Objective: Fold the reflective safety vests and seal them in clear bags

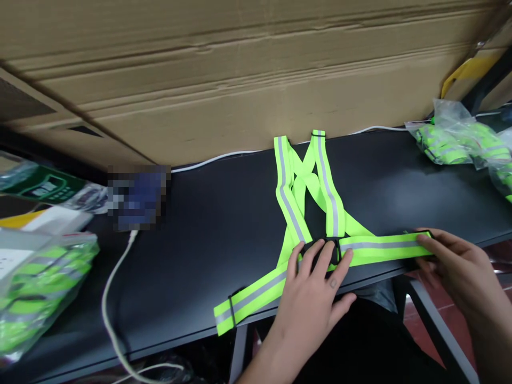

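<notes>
We press our left hand (308, 304) flat, fingers spread, on the black buckle (334, 250) of a neon-yellow reflective vest (328, 186), our right hand (452, 261) pinching its far-right strap (384, 248).

One left hand (310, 304), one right hand (460, 266), one reflective vest (328, 192)

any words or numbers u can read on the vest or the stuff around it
Nothing can be read in full.
Reflective vest: no printing visible.
Green printed card: pale lettering, too small and blurred to read.
White sheet inside the plastic bag: too blurred to read.
</notes>
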`<state>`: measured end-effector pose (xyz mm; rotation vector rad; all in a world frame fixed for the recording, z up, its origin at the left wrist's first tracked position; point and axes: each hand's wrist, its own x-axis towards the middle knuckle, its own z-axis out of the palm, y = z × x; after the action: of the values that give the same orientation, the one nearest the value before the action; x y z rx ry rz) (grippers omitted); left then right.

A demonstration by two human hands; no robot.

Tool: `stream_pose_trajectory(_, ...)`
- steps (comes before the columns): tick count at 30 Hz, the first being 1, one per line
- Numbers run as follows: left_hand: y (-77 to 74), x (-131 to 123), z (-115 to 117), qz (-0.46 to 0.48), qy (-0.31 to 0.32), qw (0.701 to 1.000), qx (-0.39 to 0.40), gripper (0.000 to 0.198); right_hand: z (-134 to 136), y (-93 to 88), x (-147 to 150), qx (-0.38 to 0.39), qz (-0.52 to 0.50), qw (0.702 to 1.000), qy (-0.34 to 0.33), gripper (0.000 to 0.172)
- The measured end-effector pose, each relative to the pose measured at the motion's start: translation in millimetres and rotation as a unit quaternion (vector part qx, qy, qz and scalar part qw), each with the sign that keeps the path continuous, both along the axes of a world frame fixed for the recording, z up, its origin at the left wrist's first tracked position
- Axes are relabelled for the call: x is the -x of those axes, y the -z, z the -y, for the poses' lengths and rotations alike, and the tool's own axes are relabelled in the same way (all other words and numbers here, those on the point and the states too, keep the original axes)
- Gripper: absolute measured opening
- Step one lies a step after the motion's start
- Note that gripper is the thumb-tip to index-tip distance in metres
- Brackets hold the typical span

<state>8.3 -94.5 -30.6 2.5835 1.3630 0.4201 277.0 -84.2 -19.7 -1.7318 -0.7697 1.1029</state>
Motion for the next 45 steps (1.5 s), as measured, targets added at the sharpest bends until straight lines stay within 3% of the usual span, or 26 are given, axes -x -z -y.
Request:
stream_pose_trajectory(3, 3.2, -4.0, -2.8, -0.013, 0.015, 1.000, 0.003, 0.056, -18.1, -0.7, -14.7, 0.017, 0.041, 0.999, 0.030, 0.053)
stream_pose_trajectory(6, 5.6, -10.1, -5.7, -0.011, 0.038, 0.999, 0.001, 0.058, -33.9, -0.7, -15.2, -0.003, 0.204, 0.974, 0.102, 0.053)
stream_pose_trajectory(8, 5.8, -14.6, -7.7, -0.007, 0.037, 0.999, 0.000, 0.059, -41.3, 0.5, -4.5, -0.040, 0.336, 0.930, 0.144, 0.046)
stream_pose_trajectory(11, 5.7, -19.5, -10.0, 0.000, 0.031, 1.000, -0.002, 0.062, -42.9, 4.2, 27.2, -0.149, 0.501, 0.838, 0.153, 0.030)
stream_pose_trajectory(13, 6.1, -20.7, -10.5, 0.007, 0.027, 1.000, -0.004, 0.062, -37.2, 8.3, 54.3, -0.253, 0.558, 0.783, 0.105, 0.019)
stream_pose_trajectory(15, 6.4, -20.5, -10.0, 0.019, 0.021, 1.000, -0.006, 0.062, -28.3, 14.0, 80.1, -0.334, 0.558, 0.759, 0.029, 0.011)
stream_pose_trajectory(19, 3.9, -15.3, -4.7, 0.075, 0.012, 0.997, -0.012, 0.050, -13.7, 25.7, 111.1, -0.384, 0.524, 0.759, -0.039, 0.017)
stream_pose_trajectory(23, 1.7, -0.7, 6.7, 0.125, -0.014, 0.992, -0.012, 0.026, -10.6, 30.5, 114.3, -0.402, 0.512, 0.752, -0.101, 0.019)
stream_pose_trajectory(29, 6.0, 16.0, 20.2, 0.130, -0.010, 0.991, -0.032, 0.032, -3.2, 28.8, 115.0, -0.429, 0.475, 0.728, -0.246, 0.030)
stream_pose_trajectory(33, -8.8, 25.9, 27.0, 0.101, 0.008, 0.994, -0.047, 0.033, 8.1, 23.7, 116.2, -0.384, 0.505, 0.706, -0.315, 0.041)
stream_pose_trajectory(37, -18.4, 64.1, 37.0, 0.035, -0.032, 0.994, -0.101, 0.033, 15.3, 20.3, 112.8, -0.344, 0.536, 0.676, -0.370, 0.053)
stream_pose_trajectory(40, -10.0, 103.7, 45.6, 0.000, -0.070, 0.996, -0.062, 0.032, 16.8, 22.1, 111.8, -0.338, 0.556, 0.667, -0.363, 0.056)
stream_pose_trajectory(43, -1.7, 128.5, 52.7, 0.099, -0.092, 0.991, 0.021, 0.030, 16.9, 26.9, 113.4, -0.351, 0.569, 0.655, -0.352, 0.056)
stream_pose_trajectory(45, -4.0, 129.5, 51.3, 0.191, -0.147, 0.967, 0.077, 0.031, 16.9, 30.2, 114.3, -0.363, 0.570, 0.647, -0.352, 0.057)
